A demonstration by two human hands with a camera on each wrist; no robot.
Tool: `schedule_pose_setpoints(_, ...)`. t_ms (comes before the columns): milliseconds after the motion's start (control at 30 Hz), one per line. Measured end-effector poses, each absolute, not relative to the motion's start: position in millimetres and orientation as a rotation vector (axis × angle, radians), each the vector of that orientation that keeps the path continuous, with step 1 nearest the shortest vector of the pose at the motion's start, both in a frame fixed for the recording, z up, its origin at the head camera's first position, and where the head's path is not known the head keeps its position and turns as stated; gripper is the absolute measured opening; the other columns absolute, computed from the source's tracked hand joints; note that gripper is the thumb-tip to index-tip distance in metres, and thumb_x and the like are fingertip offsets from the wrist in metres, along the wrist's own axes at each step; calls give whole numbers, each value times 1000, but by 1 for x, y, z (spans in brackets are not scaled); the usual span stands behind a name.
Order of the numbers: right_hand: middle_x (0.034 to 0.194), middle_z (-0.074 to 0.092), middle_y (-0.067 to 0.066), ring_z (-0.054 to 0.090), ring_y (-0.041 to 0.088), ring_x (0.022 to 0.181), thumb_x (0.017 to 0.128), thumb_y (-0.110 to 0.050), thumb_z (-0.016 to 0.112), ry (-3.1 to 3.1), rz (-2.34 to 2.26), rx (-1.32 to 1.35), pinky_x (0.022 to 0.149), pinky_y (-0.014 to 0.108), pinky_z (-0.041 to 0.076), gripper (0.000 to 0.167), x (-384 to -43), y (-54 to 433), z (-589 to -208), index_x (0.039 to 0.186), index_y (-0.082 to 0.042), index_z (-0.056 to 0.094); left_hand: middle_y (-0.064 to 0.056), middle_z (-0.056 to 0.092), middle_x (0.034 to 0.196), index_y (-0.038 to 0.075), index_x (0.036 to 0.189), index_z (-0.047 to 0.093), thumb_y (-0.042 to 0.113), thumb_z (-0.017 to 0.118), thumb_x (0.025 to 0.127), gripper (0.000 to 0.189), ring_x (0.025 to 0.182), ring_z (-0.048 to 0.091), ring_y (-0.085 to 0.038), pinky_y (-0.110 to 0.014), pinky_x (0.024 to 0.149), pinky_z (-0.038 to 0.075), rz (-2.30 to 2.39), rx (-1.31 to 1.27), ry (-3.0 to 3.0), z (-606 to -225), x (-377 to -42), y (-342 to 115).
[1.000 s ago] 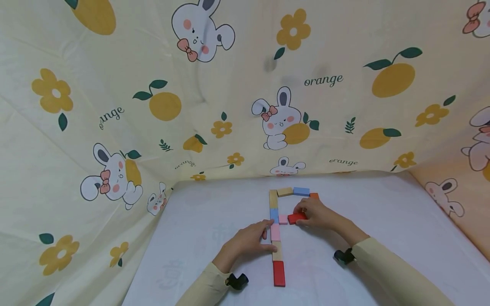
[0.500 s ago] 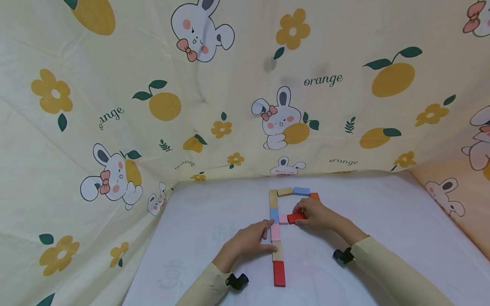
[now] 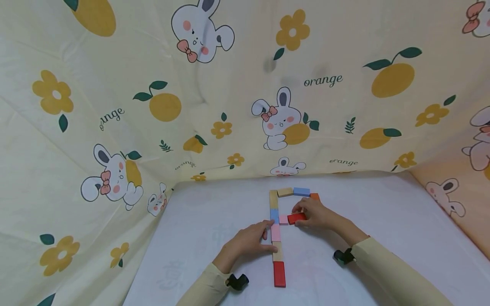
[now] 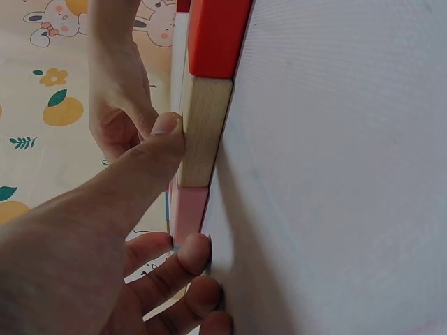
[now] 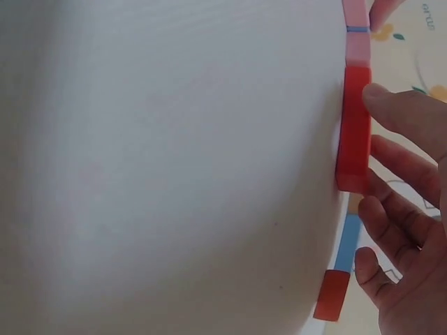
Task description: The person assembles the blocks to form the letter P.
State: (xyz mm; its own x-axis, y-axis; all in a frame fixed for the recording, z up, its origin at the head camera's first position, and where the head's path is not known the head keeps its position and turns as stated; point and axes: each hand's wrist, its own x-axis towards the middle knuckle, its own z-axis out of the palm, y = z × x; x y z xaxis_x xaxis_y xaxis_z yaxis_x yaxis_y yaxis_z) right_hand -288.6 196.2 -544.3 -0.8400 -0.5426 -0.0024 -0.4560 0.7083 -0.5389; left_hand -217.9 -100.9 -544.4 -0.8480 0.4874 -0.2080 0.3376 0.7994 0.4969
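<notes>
In the head view, my right hand (image 3: 315,213) pinches a red wooden block (image 3: 294,219) between thumb and fingers. One end of that block meets a short pink block (image 3: 283,219), which sits against a vertical line of blocks. My left hand (image 3: 246,241) rests along the left side of this line, its fingers loosely bent. Its thumb touches a natural wood block (image 4: 206,129) in the left wrist view, and its fingertips lie near a pink block (image 4: 190,213). The right wrist view shows the thumb on the top edge of the red block (image 5: 355,129).
The line continues with a red block (image 3: 279,274) at the near end and a blue block (image 3: 274,213) and wood block (image 3: 273,199) farther up. A wood block (image 3: 285,192), blue block (image 3: 301,191) and orange block (image 3: 314,196) curve rightward. Patterned cloth (image 3: 229,140) hangs behind the white table (image 3: 383,204).
</notes>
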Motion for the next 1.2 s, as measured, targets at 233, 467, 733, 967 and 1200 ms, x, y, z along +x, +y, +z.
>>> schedule_pose_setpoints(233, 112, 70, -1, 59, 23, 106, 88, -24, 90, 2780, -842, -843, 90, 44, 52, 34, -282, 205, -538, 117, -14, 77, 7, 55, 94, 24, 165, 44, 56, 87, 87, 95, 84, 50, -4, -26, 67, 42, 655, 626, 2658, -543, -217, -101)
schedule_pose_setpoints(467, 112, 70, -3, 58, 22, 109, 88, -26, 89, 2794, -838, -800, 92, 49, 48, 36, -267, 230, -530, 120, -16, 76, 8, 54, 94, 24, 165, 44, 57, 86, 87, 94, 84, 50, -4, -25, 67, 42, 649, 630, 2659, -543, -216, -100)
schedule_pose_setpoints(733, 118, 70, 2, 59, 27, 113, 89, -29, 89, 2815, -850, -758, 91, 50, 50, 39, -244, 260, -521, 123, -15, 76, 8, 55, 94, 24, 165, 44, 57, 86, 87, 94, 84, 50, -4, -24, 66, 41, 647, 636, 2659, -544, -218, -100)
schedule_pose_setpoints(967, 120, 68, 3, 58, 26, 113, 91, -32, 88, 2844, -830, -687, 92, 55, 48, 39, -222, 284, -514, 124, -16, 75, 7, 55, 95, 25, 165, 44, 57, 87, 87, 95, 84, 50, -4, -25, 67, 42, 652, 625, 2659, -542, -217, -100)
schedule_pose_setpoints(1200, 119, 68, -2, 57, 26, 110, 88, -32, 91, 2873, -827, -658, 90, 54, 48, 39, -204, 310, -515, 120, -17, 75, 8, 54, 94, 25, 165, 43, 57, 86, 87, 96, 84, 50, -4, -25, 66, 41, 632, 631, 2665, -543, -217, -99)
